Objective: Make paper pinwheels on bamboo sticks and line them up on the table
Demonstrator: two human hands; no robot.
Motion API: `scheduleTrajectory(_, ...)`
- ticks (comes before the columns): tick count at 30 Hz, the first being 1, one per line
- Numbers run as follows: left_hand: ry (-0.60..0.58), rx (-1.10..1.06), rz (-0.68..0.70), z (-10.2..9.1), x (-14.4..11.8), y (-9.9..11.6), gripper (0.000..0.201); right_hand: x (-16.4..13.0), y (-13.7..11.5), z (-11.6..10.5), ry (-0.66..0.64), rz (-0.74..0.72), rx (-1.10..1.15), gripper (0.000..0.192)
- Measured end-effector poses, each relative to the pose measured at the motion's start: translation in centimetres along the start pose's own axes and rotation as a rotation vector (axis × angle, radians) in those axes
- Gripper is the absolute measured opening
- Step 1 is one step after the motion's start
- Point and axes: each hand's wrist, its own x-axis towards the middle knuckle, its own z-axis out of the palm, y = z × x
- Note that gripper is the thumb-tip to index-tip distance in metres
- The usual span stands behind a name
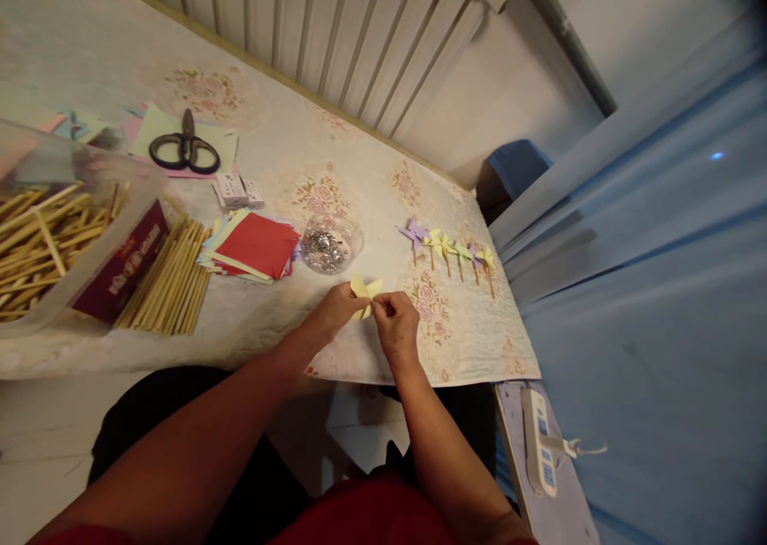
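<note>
The left hand [335, 309] and right hand [395, 325] are covering much of the yellow paper piece [365, 289], while the clear plastic box [77, 209] is running blurred past the left edge.

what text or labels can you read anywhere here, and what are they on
None can be read for sure.
Dark red box: gold characters, too blurred to read.
Small white packets: dark print, too small.
White power strip: blue markings, not legible.
The yellow paper pinwheel in both hands is blank.

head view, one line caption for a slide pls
Both hands, left and right, pinch a yellow paper pinwheel beside a row of finished pinwheels.
</note>
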Motion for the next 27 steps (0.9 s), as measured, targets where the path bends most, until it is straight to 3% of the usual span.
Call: scheduleTrajectory(27,-0.006,0.03,0.032,0.11,0.16,-0.17,0.026,0.55,0.15,-0.58,-0.103,-0.075,-0.033,0.013)
